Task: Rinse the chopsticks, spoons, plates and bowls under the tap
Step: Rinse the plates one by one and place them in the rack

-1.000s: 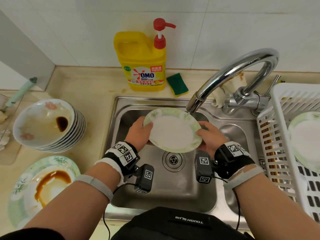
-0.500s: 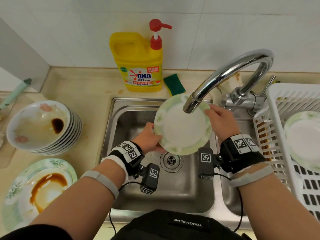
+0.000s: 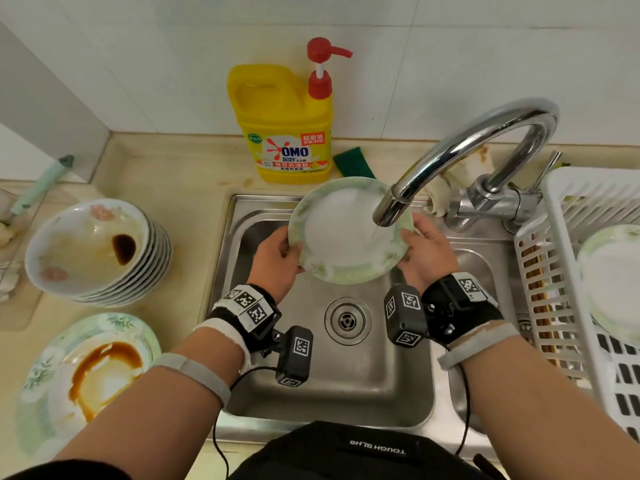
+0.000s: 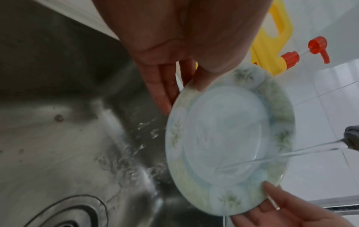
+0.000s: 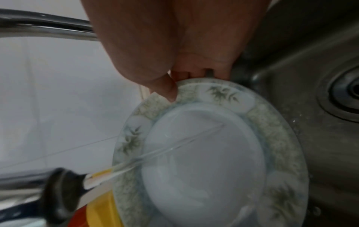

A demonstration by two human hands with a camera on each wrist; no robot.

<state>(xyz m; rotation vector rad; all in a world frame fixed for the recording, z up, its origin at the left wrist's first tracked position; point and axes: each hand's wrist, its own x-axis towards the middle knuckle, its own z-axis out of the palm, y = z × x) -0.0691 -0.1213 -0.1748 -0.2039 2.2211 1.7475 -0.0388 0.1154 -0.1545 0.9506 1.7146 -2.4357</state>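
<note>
The plate (image 3: 346,233) hangs tilted over the sink (image 3: 381,386) under the tap (image 3: 393,211), between my left hand (image 3: 275,261) and right hand (image 3: 427,259). From my left wrist, thumb pinches its near rim, water striking the far side. From my right wrist, thumb grips the opposite rim, nearer the spout.

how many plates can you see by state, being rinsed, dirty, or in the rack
Being rinsed: 1, the plate held under the tap
Dirty: 1, the stained plate on the counter
In the rack: 1, the clean plate in the white rack
Total: 3
</note>
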